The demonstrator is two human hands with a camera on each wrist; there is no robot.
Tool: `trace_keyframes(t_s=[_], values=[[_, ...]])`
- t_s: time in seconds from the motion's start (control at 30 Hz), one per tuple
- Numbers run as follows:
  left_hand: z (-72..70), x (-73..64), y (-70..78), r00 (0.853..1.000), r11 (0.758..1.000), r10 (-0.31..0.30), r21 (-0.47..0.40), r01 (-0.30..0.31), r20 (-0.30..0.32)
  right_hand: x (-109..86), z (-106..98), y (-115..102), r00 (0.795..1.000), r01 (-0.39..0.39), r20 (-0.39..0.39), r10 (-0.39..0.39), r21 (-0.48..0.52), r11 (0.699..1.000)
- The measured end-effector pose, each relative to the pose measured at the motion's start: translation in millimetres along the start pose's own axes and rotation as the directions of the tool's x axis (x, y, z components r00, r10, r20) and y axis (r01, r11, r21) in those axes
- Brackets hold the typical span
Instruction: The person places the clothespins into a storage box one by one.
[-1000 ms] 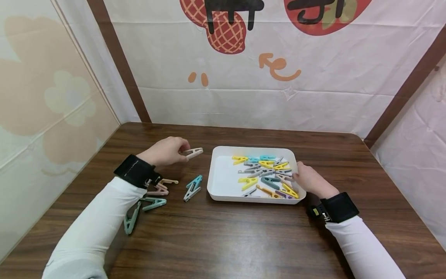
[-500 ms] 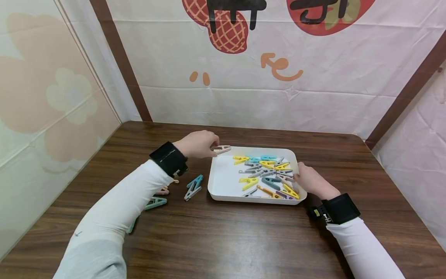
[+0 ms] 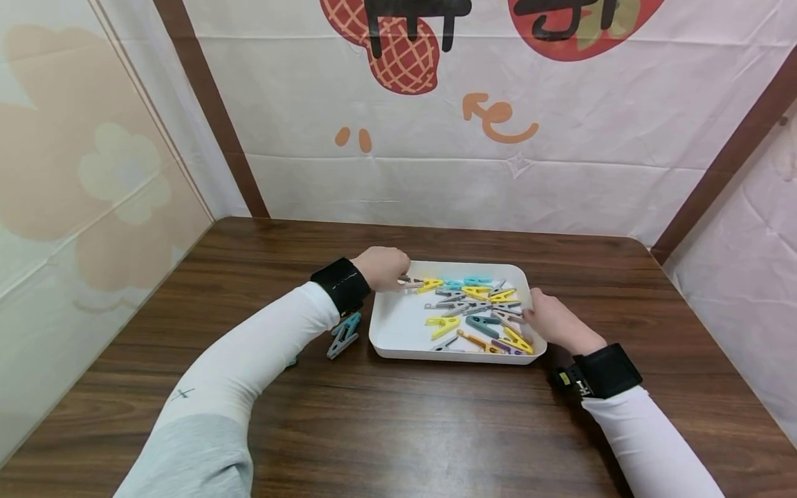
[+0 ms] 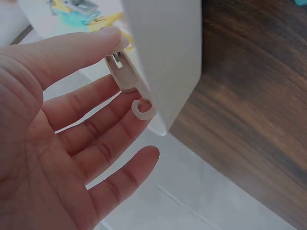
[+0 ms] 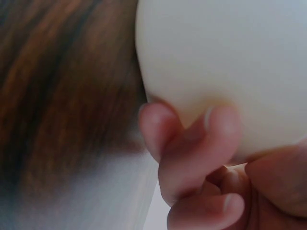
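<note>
My left hand (image 3: 382,268) is over the left end of a white tray (image 3: 389,325). Between thumb and fingers it pinches a beige clothespin (image 4: 125,76), whose small hooked tip shows beside the tray wall in the left wrist view. The other fingers of that hand spread out past the rim. At the tray's opposite end my right hand (image 3: 556,321) grips the rim, fingers curled against the outer wall in the right wrist view. Several clothespins in yellow, blue, grey, orange and purple lie in the tray, among them a yellow clothespin (image 3: 443,325).
Left of the tray, a blue clothespin (image 3: 349,322) and a grey clothespin (image 3: 341,344) lie together on the brown wooden table (image 3: 436,429). My left sleeve (image 3: 249,360) covers most of the other clothespins there. A printed cloth (image 3: 299,187) hangs behind the table.
My left hand has carried the beige clothespin rightward from above the table, over the tray's rim and down into its left end. The right hand keeps its grip on the rim.
</note>
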State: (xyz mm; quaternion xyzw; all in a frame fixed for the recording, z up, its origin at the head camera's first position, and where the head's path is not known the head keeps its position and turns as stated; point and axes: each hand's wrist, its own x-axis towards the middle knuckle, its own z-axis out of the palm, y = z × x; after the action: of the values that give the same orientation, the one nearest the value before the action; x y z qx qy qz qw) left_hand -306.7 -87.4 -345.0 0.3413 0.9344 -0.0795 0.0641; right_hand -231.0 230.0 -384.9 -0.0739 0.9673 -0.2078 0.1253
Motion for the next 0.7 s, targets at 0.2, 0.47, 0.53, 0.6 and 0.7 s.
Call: trace_keyframes(t_s=[0.2,0.47,0.53,0.6,0.7], values=[[3.8,5.0,5.0,0.998,0.998,-0.055,-0.005,0.055,0.034,1.4,1,2,1.000,0.001,0.001,-0.001,0.004,1.000],[9.2,11.5,8.8,0.999,0.997,-0.042,0.058,0.043,-0.011,-1.3,0,0,1.000,-0.010,-0.005,0.010,0.006,1.000],[8.8,12.2,10.1,0.999,0.996,-0.046,0.074,0.047,-0.016,-1.2,0,0,1.000,-0.011,-0.005,0.011,0.008,1.000],[8.3,12.9,11.1,0.998,0.995,-0.056,0.079,0.056,-0.014,-0.8,1,0,1.000,-0.001,-0.001,0.001,0.006,1.000],[7.8,13.6,11.6,0.998,0.995,-0.062,0.076,0.063,-0.012,-0.2,1,1,1.000,0.002,-0.002,-0.002,0.007,1.000]])
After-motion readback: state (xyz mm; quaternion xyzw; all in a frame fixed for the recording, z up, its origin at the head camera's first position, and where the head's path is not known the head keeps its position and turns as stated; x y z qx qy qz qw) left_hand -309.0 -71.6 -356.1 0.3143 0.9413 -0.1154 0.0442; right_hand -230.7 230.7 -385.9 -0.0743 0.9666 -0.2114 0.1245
